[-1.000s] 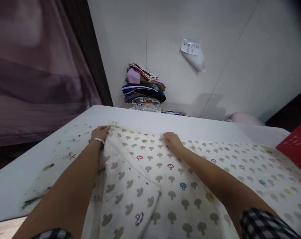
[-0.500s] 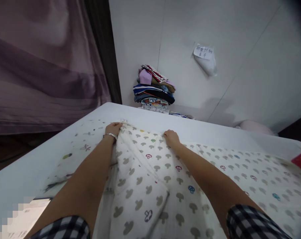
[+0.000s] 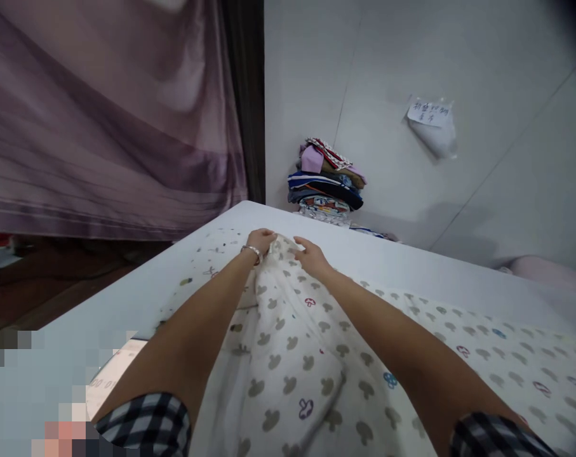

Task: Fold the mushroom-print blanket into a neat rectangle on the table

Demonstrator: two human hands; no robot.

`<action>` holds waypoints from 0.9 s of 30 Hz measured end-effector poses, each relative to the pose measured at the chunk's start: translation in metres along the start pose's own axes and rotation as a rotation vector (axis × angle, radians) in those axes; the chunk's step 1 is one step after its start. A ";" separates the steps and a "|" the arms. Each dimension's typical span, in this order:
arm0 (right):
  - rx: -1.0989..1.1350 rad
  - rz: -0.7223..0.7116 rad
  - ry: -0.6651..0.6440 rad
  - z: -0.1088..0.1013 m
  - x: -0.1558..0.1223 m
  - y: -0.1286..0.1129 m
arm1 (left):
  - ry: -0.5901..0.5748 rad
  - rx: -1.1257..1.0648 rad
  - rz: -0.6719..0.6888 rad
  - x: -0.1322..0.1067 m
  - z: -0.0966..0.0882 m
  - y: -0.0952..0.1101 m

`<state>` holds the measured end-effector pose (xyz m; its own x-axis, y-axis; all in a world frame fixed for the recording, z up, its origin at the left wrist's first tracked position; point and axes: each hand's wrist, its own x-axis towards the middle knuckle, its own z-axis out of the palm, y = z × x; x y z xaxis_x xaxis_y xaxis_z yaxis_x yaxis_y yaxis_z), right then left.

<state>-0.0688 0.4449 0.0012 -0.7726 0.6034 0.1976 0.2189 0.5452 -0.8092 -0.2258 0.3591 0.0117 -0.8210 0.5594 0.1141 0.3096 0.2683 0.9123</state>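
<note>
I see mushroom-print cloth [image 3: 297, 346] on bench [image 3: 387, 266], far edge bunched. Left hand [image 3: 261, 241] pinches edge; right hand [image 3: 312, 257] at edge, grip I cannot tell. Judged step: gathering edge. Next move calls for firm 2-hand hold.

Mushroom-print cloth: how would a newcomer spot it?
Start at the white table. Between the person's forearms lies the mushroom-print cloth, its far edge pinched by the left hand. Grey mushrooms and a few coloured ones set it apart from the sparsely printed cloth at left.
</note>
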 end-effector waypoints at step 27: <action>-0.010 -0.037 -0.149 -0.025 0.022 -0.086 | -0.074 -0.113 0.091 -0.056 -0.039 0.049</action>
<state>-0.0895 0.4260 0.0885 -0.8601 0.4899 0.1423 0.1935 0.5715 -0.7975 -0.1833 0.3108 0.0656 -0.7528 0.6351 0.1731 0.3220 0.1260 0.9383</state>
